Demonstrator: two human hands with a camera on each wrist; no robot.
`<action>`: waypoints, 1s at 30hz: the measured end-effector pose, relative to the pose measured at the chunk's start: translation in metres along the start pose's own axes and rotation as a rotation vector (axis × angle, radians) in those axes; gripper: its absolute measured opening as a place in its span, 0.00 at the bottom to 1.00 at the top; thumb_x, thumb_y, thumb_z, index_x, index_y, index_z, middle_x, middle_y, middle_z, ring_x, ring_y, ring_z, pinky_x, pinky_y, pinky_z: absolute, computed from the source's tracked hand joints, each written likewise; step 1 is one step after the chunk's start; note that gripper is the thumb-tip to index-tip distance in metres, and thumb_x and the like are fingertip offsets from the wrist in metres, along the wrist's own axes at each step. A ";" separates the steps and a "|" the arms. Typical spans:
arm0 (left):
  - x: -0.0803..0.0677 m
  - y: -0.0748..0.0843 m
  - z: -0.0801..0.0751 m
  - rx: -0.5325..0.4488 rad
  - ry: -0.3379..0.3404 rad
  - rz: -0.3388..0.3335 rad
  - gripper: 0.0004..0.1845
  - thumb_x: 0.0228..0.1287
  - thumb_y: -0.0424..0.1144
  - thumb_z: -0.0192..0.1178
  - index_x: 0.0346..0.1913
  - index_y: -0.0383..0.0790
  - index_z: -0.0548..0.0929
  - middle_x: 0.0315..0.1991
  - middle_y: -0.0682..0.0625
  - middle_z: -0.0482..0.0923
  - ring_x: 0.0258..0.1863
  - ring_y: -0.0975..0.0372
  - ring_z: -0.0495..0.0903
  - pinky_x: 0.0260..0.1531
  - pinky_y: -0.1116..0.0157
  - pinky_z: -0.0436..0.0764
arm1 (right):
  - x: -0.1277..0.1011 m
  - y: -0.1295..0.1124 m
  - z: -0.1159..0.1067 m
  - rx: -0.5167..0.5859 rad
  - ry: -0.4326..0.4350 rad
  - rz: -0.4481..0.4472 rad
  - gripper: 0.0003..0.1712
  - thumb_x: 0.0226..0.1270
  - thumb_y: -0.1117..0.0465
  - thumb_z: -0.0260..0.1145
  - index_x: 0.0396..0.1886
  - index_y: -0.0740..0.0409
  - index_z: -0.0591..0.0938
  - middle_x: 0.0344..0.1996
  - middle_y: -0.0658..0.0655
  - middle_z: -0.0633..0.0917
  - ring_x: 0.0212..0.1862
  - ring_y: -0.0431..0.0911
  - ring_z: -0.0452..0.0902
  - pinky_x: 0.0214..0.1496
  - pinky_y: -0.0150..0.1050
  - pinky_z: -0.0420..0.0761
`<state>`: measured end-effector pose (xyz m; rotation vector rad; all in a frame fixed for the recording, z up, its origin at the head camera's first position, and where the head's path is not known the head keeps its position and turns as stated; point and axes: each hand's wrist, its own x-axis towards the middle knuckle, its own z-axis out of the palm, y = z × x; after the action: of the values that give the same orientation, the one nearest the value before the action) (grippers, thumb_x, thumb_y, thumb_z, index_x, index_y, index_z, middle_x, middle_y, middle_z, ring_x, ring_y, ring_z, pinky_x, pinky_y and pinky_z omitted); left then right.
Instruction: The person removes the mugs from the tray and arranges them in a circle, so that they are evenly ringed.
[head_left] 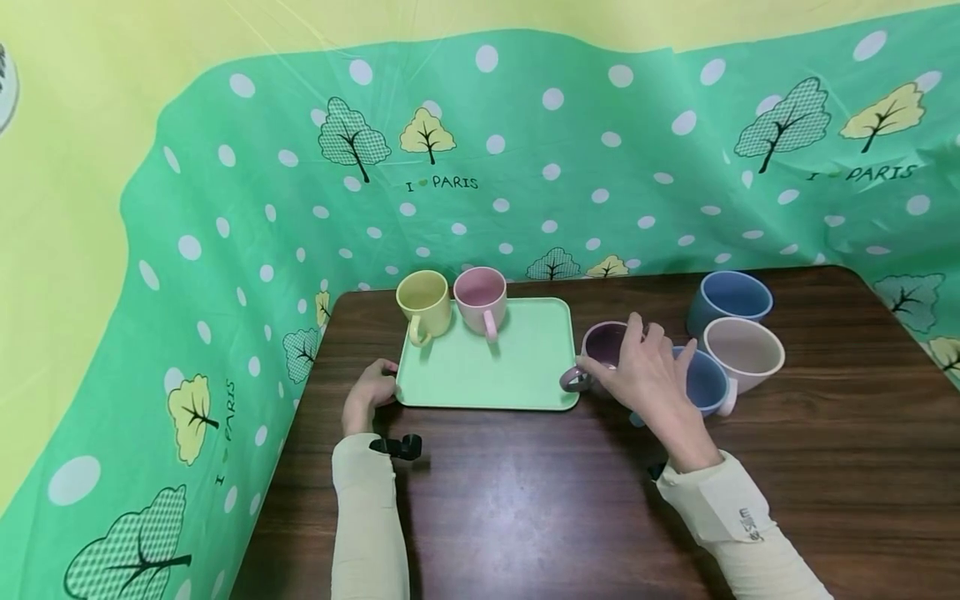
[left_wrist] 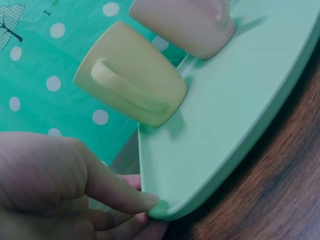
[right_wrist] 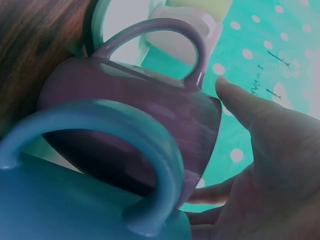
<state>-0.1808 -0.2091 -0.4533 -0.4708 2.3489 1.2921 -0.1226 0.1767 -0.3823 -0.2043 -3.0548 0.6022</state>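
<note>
Closest to the lens, in the right wrist view, the near blue cup [right_wrist: 75, 210] fills the lower left, cut off by the picture's edge; its handle arches across part of the purple cup [right_wrist: 125, 95]. That purple cup stands on the table [head_left: 525, 508] just right of the tray [head_left: 487, 371], its handle toward the tray; whether the two touch is hard to tell. The right hand [head_left: 648, 383] reaches over it, thumb and fingers spread either side of the rim, hiding much of the cup and part of the near blue cup from the head camera. The thumb shows a gap from the rim; the fingertips are partly hidden behind the cup, so their contact cannot be told.

The left hand [head_left: 371, 389] pinches the tray's near left corner, thumb on the rim and fingers mostly hidden beneath. At the tray's far left stand the yellow cup [head_left: 425, 304] and the pink cup [head_left: 478, 304], the latter cropped at the top in the left wrist view.

Right of the right hand, the pale cup [head_left: 742, 350] partly hides the far blue cup [head_left: 727, 300]. Both sleeves [head_left: 367, 517] run out of the head view.
</note>
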 end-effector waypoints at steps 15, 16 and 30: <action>0.000 0.001 0.001 0.006 -0.003 0.011 0.26 0.54 0.21 0.44 0.60 0.31 0.66 0.54 0.37 0.65 0.38 0.54 0.68 0.36 0.66 0.72 | 0.036 -0.065 -0.024 0.126 -0.130 -0.259 0.53 0.60 0.43 0.66 0.75 0.62 0.50 0.71 0.69 0.55 0.72 0.64 0.50 0.66 0.62 0.61; 0.001 0.001 0.001 0.010 -0.002 0.015 0.26 0.54 0.21 0.44 0.60 0.31 0.66 0.54 0.37 0.65 0.37 0.54 0.68 0.36 0.66 0.72 | 0.041 -0.070 -0.024 0.131 -0.151 -0.272 0.54 0.60 0.44 0.66 0.75 0.62 0.50 0.71 0.69 0.55 0.72 0.64 0.50 0.67 0.62 0.60; 0.004 -0.001 0.000 0.039 0.033 0.011 0.26 0.50 0.22 0.44 0.56 0.33 0.69 0.48 0.40 0.69 0.34 0.56 0.69 0.29 0.69 0.70 | 0.110 -0.099 0.019 0.226 -0.299 -0.353 0.53 0.58 0.52 0.69 0.74 0.64 0.49 0.72 0.67 0.55 0.73 0.59 0.50 0.71 0.55 0.57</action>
<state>-0.1840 -0.2096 -0.4562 -0.4708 2.4020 1.2503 -0.2450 0.0933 -0.3629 0.4593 -3.1364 1.0153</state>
